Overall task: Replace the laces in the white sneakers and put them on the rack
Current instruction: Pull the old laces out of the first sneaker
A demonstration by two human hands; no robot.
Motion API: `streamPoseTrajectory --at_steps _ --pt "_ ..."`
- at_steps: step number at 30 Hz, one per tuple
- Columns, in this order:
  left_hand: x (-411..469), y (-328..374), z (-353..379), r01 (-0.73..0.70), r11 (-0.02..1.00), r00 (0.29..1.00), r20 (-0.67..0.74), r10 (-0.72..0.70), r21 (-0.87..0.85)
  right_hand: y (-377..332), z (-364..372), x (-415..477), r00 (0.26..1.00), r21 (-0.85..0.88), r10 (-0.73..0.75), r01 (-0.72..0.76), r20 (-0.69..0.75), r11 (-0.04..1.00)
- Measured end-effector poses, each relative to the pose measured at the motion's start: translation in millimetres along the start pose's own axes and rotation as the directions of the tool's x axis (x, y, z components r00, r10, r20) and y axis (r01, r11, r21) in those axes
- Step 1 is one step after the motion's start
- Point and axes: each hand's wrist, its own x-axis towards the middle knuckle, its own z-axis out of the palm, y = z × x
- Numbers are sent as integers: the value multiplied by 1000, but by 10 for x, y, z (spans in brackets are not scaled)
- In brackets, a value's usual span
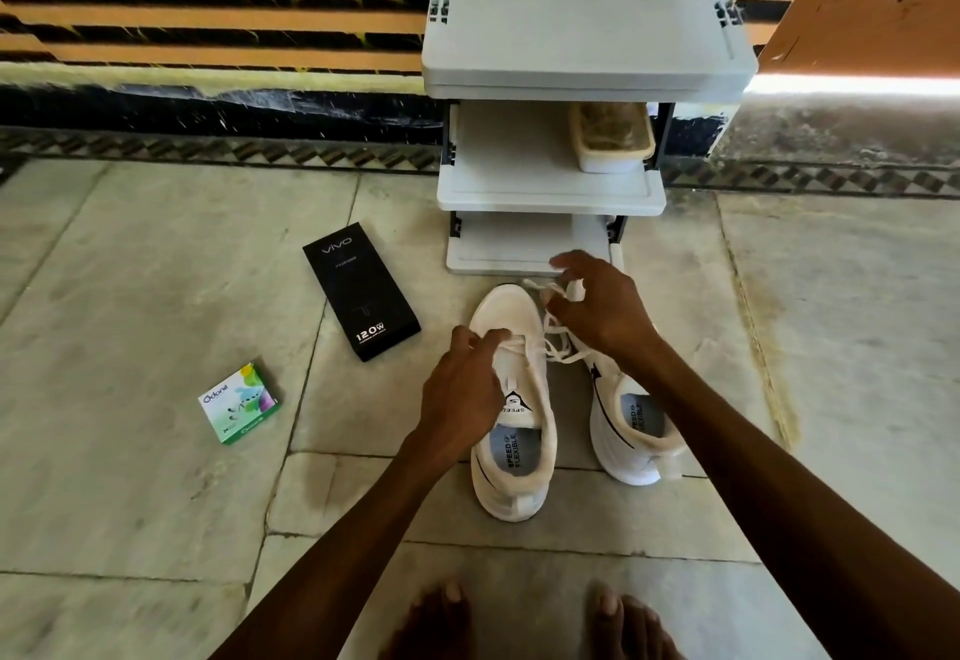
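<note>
Judged light, soft and floppy, best taken at the heel collar: white sneakers (511, 451) side by side on floor, left hand (460, 389) pinching limp lace (569, 358) at the eyelets, right hand (602, 306) raised beyond, pinching loose strands, just before rack (545, 191).

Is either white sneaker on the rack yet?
No, both the left sneaker and right sneaker stand on the floor before the rack.

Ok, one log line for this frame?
lacing | left hand pinches lace on left sneaker | right hand grips lace end | right sneaker beside it | rack without sneakers
</note>
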Motion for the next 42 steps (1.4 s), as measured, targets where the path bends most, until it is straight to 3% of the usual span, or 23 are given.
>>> streamPoseTrajectory --at_steps 2,6,13,17,19,20,21,22,24,25,26,27,29,30,31,32,33,35,38,40,41,42 --pt "9 22 6 -30 998 999 33 28 55 -31 -10 -90 1000 -180 -17 20 17 983" --pt "85 42 -33 -48 997 999 4 48 63 -34 111 -313 970 -335 63 19 233 942" --pt "161 73 -30 -146 976 989 15 146 164 11 257 -543 994 -270 5 25 108 963" --pt "220 98 -36 -219 951 975 84 205 217 78 276 -474 991 -212 27 1 133 977" --pt "290 109 -64 -150 986 983 119 140 77 117 285 -449 989 -190 38 -10 141 982" --pt "337 102 -92 -15 989 989 142 37 -148 139 287 -441 989 -183 47 -21 137 983" --pt "375 83 -155 182 877 971 220 -90 -444 157 284 -443 990 -179 57 -33 132 983" --pt "396 57 -231 360 631 928 331 -170 -687 172 283 -449 990 -174 67 -44 127 984" --pt "428 -41 -306 527 92 837 498 -226 -845 207 287 -464 991 -158 75 -58 108 986" --pt "436 -75 -308 525 -46 818 519 -247 -850 218 293 -472 991 -150 80 -64 104 987" --pt "447 -82 -289 508 -65 820 505 -267 -859 223 294 -476 991 -142 82 -68 101 988" --pt "433 -42 -276 470 74 854 432 -290 -879 226 297 -477 991 -138 84 -69 103 988" --pt "392 59 -239 314 609 948 204 -244 -728 235 303 -473 990 -133 83 -68 111 989" --pt "386 95 -209 180 861 984 83 -160 -475 239 308 -470 991 -131 80 -65 111 989" --pt "378 132 -194 34 985 999 -18 -38 -171 240 310 -468 991 -131 79 -64 108 989" --pt "369 161 -198 -85 995 992 -88 89 41 238 311 -468 991 -132 78 -64 105 989" --pt "373 171 -202 -167 979 979 -100 179 120 233 312 -464 991 -135 86 -71 106 988" --pt "389 143 -199 -256 967 967 2 256 8 223 310 -456 989 -137 106 -92 101 986" --pt "392 126 -193 -248 954 947 165 276 -171 229 318 -454 988 -133 123 -110 94 985" --pt "432 127 -224 -120 915 968 159 194 -385 260 326 -469 988 -115 131 -121 82 986" --pt "476 117 -252 35 805 984 161 76 -593 279 321 -476 988 -109 134 -126 74 986" --pt "524 93 -281 190 572 980 187 -65 -798 299 319 -479 988 -103 138 -131 68 986"
